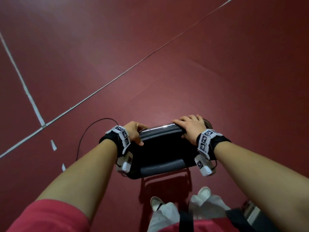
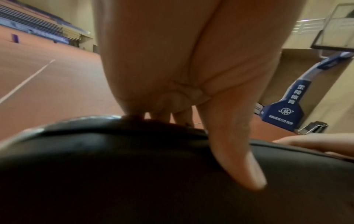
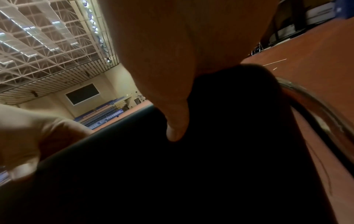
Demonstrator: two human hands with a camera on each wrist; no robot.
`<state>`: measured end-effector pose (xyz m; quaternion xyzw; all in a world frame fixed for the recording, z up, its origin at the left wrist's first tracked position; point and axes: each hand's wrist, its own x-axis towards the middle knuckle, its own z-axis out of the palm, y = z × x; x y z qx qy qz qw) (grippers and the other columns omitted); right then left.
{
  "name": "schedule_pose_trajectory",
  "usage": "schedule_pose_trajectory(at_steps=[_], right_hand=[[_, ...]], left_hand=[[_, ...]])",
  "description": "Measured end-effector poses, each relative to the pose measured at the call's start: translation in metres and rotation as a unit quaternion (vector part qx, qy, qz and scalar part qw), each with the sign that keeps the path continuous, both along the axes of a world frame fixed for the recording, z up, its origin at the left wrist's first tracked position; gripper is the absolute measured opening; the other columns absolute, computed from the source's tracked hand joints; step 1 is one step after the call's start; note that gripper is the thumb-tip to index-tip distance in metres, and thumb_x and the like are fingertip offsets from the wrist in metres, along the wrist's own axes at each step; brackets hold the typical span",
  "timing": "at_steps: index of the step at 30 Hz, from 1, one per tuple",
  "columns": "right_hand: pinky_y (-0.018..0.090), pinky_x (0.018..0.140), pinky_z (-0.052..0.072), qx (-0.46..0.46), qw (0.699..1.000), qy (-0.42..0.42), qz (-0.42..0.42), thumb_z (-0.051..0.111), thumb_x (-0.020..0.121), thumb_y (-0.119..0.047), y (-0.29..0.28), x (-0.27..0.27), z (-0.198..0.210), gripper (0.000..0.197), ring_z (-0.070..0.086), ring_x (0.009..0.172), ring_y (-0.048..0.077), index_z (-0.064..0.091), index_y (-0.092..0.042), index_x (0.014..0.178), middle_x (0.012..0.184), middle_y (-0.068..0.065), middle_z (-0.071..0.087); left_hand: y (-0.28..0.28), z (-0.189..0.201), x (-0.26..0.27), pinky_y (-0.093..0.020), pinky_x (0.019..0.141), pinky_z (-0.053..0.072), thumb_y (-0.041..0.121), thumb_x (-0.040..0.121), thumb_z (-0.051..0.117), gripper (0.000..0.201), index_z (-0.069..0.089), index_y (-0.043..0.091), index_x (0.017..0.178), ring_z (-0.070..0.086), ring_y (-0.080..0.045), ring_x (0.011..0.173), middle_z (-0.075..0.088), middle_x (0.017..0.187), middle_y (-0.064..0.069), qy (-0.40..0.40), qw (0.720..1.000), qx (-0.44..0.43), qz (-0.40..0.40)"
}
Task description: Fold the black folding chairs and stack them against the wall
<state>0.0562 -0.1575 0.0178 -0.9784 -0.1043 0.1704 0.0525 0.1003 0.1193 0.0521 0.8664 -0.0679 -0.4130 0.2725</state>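
Left hand (image 1: 134, 133) is curling around the left end of the black folding chair (image 1: 160, 148) at lower centre of the head view, fingers over its chrome top bar (image 1: 157, 127) and thumb pressing on the black padding. Moving rightward, the chair is hanging in front of the person above the red floor (image 1: 217, 72), its padded panel facing up toward the camera. Further right, the right hand (image 1: 191, 128) is gripping the bar's right end, fingers wrapping over, thumb on the pad.
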Motion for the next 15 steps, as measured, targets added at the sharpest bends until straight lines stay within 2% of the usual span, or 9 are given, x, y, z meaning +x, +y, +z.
schedule_pose_trajectory(at_steps=[3, 5, 7, 8, 9, 10, 11, 13, 15], right_hand=[[0.052, 0.115, 0.019, 0.006, 1.0, 0.001, 0.002, 0.069, 0.085, -0.037, 0.005, 0.014, -0.004, 0.071, 0.038, 0.131, 0.024, 0.031, -0.049, 0.145, 0.143, -0.011, 0.044], [0.051, 0.113, 0.022, 0.008, 1.0, 0.009, 0.003, 0.069, 0.085, -0.038, 0.002, 0.025, -0.005, 0.072, 0.039, 0.131, 0.024, 0.031, -0.049, 0.145, 0.143, -0.011, 0.044], [0.05, 0.111, 0.025, 0.007, 1.0, 0.018, 0.013, 0.069, 0.085, -0.039, -0.002, 0.036, -0.007, 0.072, 0.039, 0.13, 0.024, 0.03, -0.048, 0.146, 0.144, -0.012, 0.044], [0.05, 0.11, 0.026, 0.009, 1.0, 0.022, 0.015, 0.068, 0.086, -0.04, -0.003, 0.039, -0.008, 0.072, 0.04, 0.129, 0.023, 0.03, -0.048, 0.146, 0.144, -0.012, 0.045], [0.05, 0.11, 0.026, 0.013, 1.0, 0.019, 0.018, 0.068, 0.086, -0.04, -0.002, 0.043, -0.008, 0.071, 0.04, 0.129, 0.023, 0.031, -0.047, 0.146, 0.143, -0.012, 0.045], [0.05, 0.11, 0.026, 0.014, 1.0, 0.013, 0.023, 0.068, 0.086, -0.04, -0.001, 0.047, -0.009, 0.07, 0.04, 0.129, 0.023, 0.031, -0.047, 0.146, 0.143, -0.012, 0.045], [0.05, 0.11, 0.026, 0.016, 0.999, 0.011, 0.026, 0.068, 0.087, -0.04, 0.0, 0.051, -0.01, 0.07, 0.04, 0.129, 0.023, 0.032, -0.046, 0.146, 0.143, -0.012, 0.046], [0.05, 0.111, 0.026, 0.028, 0.999, 0.014, 0.024, 0.068, 0.087, -0.04, 0.002, 0.059, -0.011, 0.069, 0.04, 0.129, 0.023, 0.033, -0.046, 0.146, 0.144, -0.012, 0.046], [0.049, 0.111, 0.026, 0.042, 0.999, 0.011, 0.021, 0.07, 0.085, -0.04, 0.0, 0.068, -0.014, 0.07, 0.04, 0.13, 0.022, 0.035, -0.045, 0.145, 0.145, -0.013, 0.046]], left_hand=[[0.015, -0.005, 0.01, -0.032, 0.097, 0.051, -0.005, 0.067, 0.086, 0.07, 0.066, 0.016, 0.13, 0.067, -0.02, 0.106, 0.073, 0.113, -0.003, 0.004, 0.999, -0.013, 0.036], [0.023, -0.01, 0.012, -0.026, 0.092, 0.048, 0.006, 0.068, 0.09, 0.061, 0.068, 0.014, 0.125, 0.066, -0.016, 0.1, 0.071, 0.109, -0.001, -0.008, 0.995, -0.016, 0.102], [0.033, -0.017, 0.002, -0.024, 0.085, 0.049, 0.027, 0.067, 0.093, 0.056, 0.07, 0.012, 0.116, 0.066, -0.013, 0.09, 0.07, 0.102, -0.001, -0.033, 0.978, -0.006, 0.207], [0.037, -0.022, -0.004, -0.026, 0.087, 0.052, 0.041, 0.063, 0.093, 0.065, 0.069, 0.011, 0.116, 0.066, -0.011, 0.087, 0.07, 0.101, 0.001, -0.042, 0.965, -0.008, 0.26], [0.039, -0.026, -0.01, -0.03, 0.093, 0.053, 0.056, 0.053, 0.093, 0.084, 0.067, 0.013, 0.12, 0.066, -0.011, 0.091, 0.07, 0.105, 0.002, -0.058, 0.951, -0.018, 0.303], [0.043, -0.032, -0.013, -0.034, 0.1, 0.051, 0.067, 0.042, 0.09, 0.104, 0.063, 0.014, 0.128, 0.066, -0.014, 0.101, 0.068, 0.114, 0.002, -0.074, 0.937, -0.023, 0.341], [0.045, -0.035, -0.015, -0.036, 0.106, 0.048, 0.071, 0.039, 0.088, 0.116, 0.058, 0.014, 0.135, 0.063, -0.018, 0.112, 0.064, 0.124, 0.001, -0.089, 0.923, -0.028, 0.375], [0.047, -0.041, -0.018, -0.034, 0.108, 0.043, 0.055, 0.059, 0.091, 0.103, 0.05, 0.009, 0.142, 0.056, -0.023, 0.124, 0.057, 0.136, -0.006, -0.113, 0.882, -0.054, 0.454], [0.047, -0.047, -0.022, -0.027, 0.102, 0.041, 0.034, 0.077, 0.085, 0.08, 0.048, 0.005, 0.142, 0.055, -0.022, 0.122, 0.056, 0.136, -0.009, -0.124, 0.841, -0.085, 0.52]])
